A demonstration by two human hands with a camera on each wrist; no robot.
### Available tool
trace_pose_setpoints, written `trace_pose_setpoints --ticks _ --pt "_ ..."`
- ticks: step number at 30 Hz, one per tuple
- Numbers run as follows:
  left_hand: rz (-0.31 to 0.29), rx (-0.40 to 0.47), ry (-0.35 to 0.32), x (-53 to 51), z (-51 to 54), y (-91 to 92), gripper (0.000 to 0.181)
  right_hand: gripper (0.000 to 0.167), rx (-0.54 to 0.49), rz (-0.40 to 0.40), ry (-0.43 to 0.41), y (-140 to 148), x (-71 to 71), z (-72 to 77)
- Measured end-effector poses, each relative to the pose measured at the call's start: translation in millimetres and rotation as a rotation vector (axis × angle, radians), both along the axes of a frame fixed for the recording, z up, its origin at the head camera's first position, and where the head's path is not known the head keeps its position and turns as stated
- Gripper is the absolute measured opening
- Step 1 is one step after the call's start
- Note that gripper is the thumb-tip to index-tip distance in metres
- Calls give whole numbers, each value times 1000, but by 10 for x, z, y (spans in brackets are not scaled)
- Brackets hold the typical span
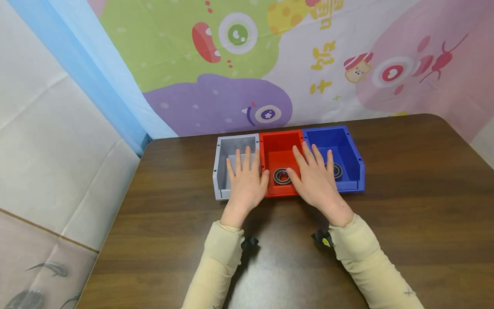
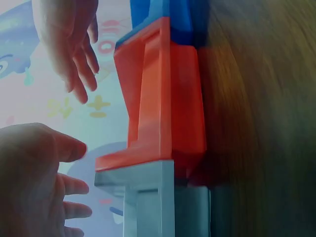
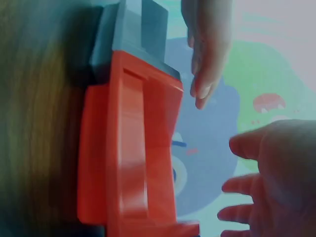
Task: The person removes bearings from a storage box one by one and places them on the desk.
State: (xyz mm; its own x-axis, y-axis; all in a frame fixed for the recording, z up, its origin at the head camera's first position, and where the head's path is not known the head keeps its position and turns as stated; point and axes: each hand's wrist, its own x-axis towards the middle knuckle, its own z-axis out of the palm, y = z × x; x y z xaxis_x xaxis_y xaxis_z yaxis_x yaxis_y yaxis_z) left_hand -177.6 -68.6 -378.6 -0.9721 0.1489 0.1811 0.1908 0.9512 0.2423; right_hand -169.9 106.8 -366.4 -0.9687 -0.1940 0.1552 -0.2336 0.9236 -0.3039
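Three joined bins stand side by side: a grey bin (image 1: 239, 142), a red bin (image 1: 281, 142) and a blue bin (image 1: 328, 137). A ring-shaped ball bearing (image 1: 277, 177) lies in the front of the red bin, partly behind the right thumb. Another bearing (image 1: 338, 171) sits in the blue bin, partly covered by the right fingers. My left hand (image 1: 247, 184), fingers straight and spread, hovers above the grey bin and holds nothing. My right hand (image 1: 317, 182) is spread likewise over the red and blue bins. Both wrist views show the hands raised above the bin rims.
The bins stand on a dark wood-grain table (image 1: 162, 223), near its back edge. Behind it hangs a cartoon-printed cloth (image 1: 216, 107). A pale wall covering (image 1: 58, 128) runs along the left side. Small black pieces (image 1: 250, 243) show beside both sleeves.
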Motion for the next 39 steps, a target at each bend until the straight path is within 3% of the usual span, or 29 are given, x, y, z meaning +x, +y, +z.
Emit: trace_pose_setpoints --ticks 4,10,13,18,24,28,33,39 --pt "10 9 34 -27 17 -72 54 58 -52 12 47 -86 -17 -27" --pt "19 69 82 -89 24 -268 33 53 -241 88 51 -322 -31 -119" --pt "30 71 60 -132 3 -349 27 54 -300 123 44 -455 -40 -181" --pt "14 57 -40 -223 -62 -380 31 57 -358 150 71 -615 -68 -275" --pt "24 43 -204 -268 -106 -346 49 63 -341 173 48 -719 -62 -336" --pt "34 54 -256 -271 -100 -334 61 63 -328 165 63 -732 -49 -345" --pt "42 78 -220 -275 -106 -337 53 61 -335 165 77 -729 -46 -357" --pt "62 87 -174 -273 -128 -345 44 64 -321 186 32 -739 -72 -356"
